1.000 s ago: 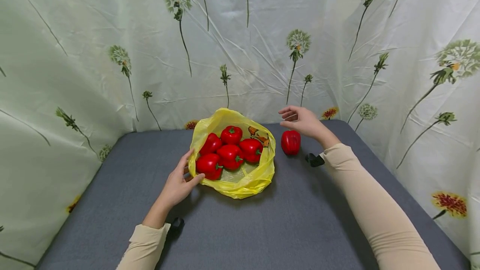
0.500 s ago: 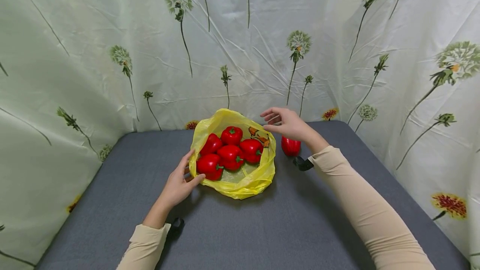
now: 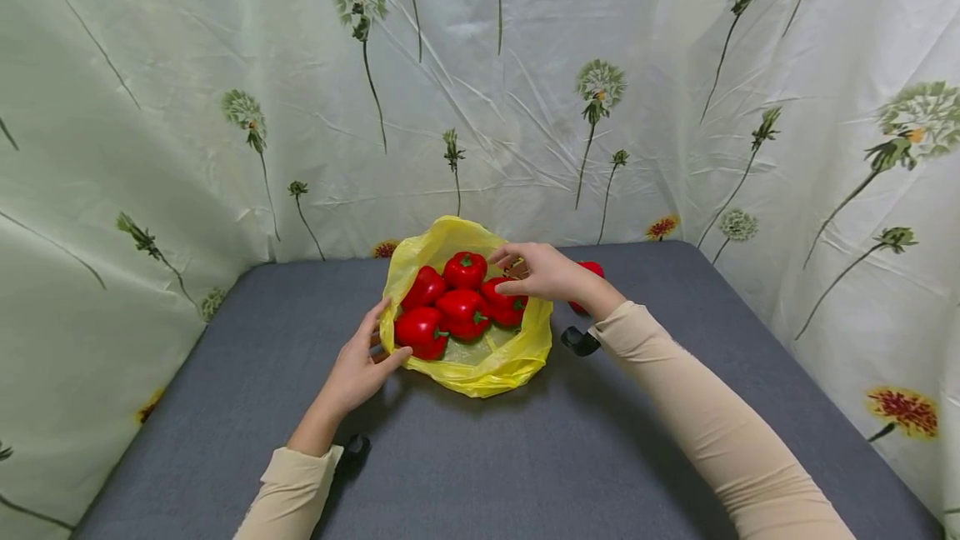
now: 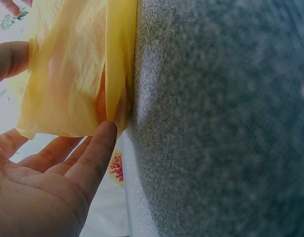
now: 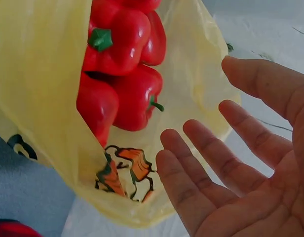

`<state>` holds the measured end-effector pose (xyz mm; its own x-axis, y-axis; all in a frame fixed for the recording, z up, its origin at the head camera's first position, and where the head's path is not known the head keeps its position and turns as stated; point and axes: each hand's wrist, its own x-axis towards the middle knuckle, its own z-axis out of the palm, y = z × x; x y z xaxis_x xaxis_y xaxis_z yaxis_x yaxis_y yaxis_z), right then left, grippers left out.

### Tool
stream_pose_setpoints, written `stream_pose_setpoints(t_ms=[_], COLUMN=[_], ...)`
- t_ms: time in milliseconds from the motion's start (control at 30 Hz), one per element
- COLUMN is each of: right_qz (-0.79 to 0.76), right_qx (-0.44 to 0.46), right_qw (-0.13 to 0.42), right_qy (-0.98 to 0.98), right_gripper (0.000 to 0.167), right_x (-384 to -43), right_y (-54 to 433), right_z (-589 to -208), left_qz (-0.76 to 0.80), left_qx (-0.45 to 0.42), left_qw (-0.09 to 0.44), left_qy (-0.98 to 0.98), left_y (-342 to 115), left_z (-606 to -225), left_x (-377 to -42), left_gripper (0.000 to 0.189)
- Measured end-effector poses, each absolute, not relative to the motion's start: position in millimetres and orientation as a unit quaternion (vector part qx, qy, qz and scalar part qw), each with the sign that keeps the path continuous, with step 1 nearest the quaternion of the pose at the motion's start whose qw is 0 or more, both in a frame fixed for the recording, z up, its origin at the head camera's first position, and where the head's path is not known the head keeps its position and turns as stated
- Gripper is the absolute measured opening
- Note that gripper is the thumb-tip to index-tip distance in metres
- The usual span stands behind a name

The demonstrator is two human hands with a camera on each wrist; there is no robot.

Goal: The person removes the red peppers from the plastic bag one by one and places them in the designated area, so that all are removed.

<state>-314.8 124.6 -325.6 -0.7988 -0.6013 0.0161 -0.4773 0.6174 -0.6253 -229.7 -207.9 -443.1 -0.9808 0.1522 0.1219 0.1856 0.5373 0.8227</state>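
A yellow plastic bag [image 3: 517,357] stands with its mouth open, several red bell peppers [image 3: 462,313] lying inside it. Against the bag's left side rests my left hand [image 3: 360,369], thumb by the front rim. The left wrist view shows its extended fingers [image 4: 95,153] touching the yellow plastic. My right hand [image 3: 551,272] hovers over the bag's right rim, its fingers spread and relaxed with nothing in them; the right wrist view has the hand [image 5: 250,182] beside the peppers and an orange-and-black print. Another red bell pepper [image 3: 591,267] lies outside, partly hidden behind the right wrist.
A grey cloth-covered table [image 3: 480,473] lies under everything. Behind and around it hangs a pale curtain [image 3: 300,65] with a dandelion print. Small black wrist cameras [image 3: 579,342] stick out beneath both wrists, close over the table.
My right hand has moved left and a little nearer, from above the outside pepper to over the bag's mouth. The left hand, bag and peppers stay as they were.
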Motion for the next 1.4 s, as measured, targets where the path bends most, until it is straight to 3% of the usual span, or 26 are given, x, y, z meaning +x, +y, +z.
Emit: stream_pose_setpoints(t_ms=[467, 1400], right_qz=[-0.312, -0.245], right_qx=[-0.28, -0.281], right_qw=[0.168, 0.183], right_qy=[0.892, 0.91], right_gripper=[0.06, 0.055], right_x=[-329.0, -324.6], right_y=[98.0, 70.6], right_z=[-339.4, -355.0], left_qz=[-0.474, -0.469], left_qx=[-0.102, -0.099], left_qw=[0.017, 0.014], left_qy=[-0.874, -0.877], left_y=[-208.0, -207.1], left_z=[-442.2, -442.4], left_x=[-229.0, -230.3], left_gripper=[0.089, 0.088])
